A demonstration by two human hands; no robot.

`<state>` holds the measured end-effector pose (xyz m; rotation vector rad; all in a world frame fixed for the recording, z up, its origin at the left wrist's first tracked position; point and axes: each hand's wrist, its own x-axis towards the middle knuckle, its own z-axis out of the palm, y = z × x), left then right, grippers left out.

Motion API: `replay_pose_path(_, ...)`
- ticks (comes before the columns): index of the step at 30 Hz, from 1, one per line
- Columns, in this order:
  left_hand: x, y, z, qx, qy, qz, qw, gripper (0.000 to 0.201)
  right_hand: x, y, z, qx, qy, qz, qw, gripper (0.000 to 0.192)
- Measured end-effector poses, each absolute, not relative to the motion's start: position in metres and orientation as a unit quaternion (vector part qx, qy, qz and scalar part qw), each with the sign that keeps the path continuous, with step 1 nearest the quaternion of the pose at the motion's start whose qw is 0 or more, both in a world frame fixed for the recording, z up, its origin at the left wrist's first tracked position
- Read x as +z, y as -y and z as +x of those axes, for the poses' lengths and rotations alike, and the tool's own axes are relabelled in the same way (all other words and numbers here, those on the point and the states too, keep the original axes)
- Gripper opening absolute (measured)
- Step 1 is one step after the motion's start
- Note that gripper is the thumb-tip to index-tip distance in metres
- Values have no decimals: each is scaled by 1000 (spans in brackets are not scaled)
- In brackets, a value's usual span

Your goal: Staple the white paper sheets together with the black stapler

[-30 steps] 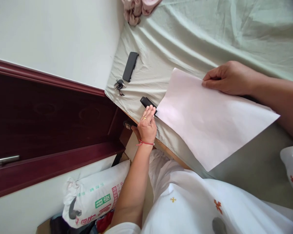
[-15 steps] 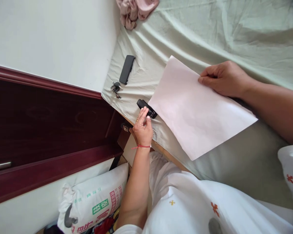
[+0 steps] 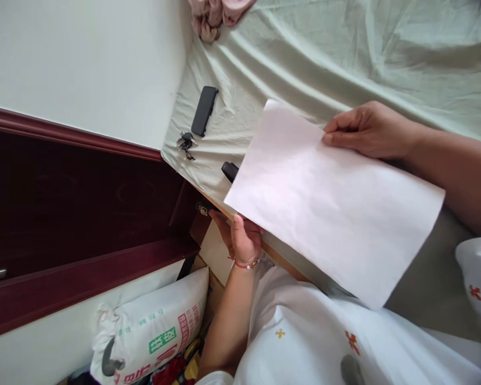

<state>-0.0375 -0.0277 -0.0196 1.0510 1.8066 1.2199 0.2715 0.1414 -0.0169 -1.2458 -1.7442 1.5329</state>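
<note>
My right hand (image 3: pixel 364 131) pinches the far edge of a blank white sheet of paper (image 3: pixel 332 203) between thumb and fingers, holding it raised and tilted above the bed. Below the sheet's left corner is my left hand (image 3: pixel 246 240), palm turned up and thumb apart from the fingers. Its fingertips go out of sight behind the paper's near edge, and nothing shows in its grasp. A black stapler (image 3: pixel 229 171) lies on the sheet-covered bed, mostly hidden by the paper.
A black phone-like case (image 3: pixel 204 111) and a bunch of keys (image 3: pixel 186 140) lie on the pale green bedsheet (image 3: pixel 240 69). Pink cloth (image 3: pixel 220 16) is at the far end. A dark red door (image 3: pixel 84 198) and a printed white sack (image 3: pixel 156 331) stand left.
My left hand has come off the stapler and moved down toward me, turning palm up. The paper has shifted toward me and over the stapler, its near edge now lower.
</note>
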Motion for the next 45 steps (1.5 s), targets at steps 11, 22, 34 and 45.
replay_pose_path(11,-16,19,-23,506,-697,290,418,45,-11,-144,273,572,709,-374,176,53)
replay_pose_path(22,-20,25,-28,553,-659,259,440,38,-18,-146,272,537,711,-411,191,48)
replay_pose_path(34,-34,21,-25,533,-683,353,353,74,-16,-146,273,493,736,-434,165,37)
replay_pose_path(45,-25,22,-20,610,-628,268,402,49,-24,-148,274,476,758,-407,183,52)
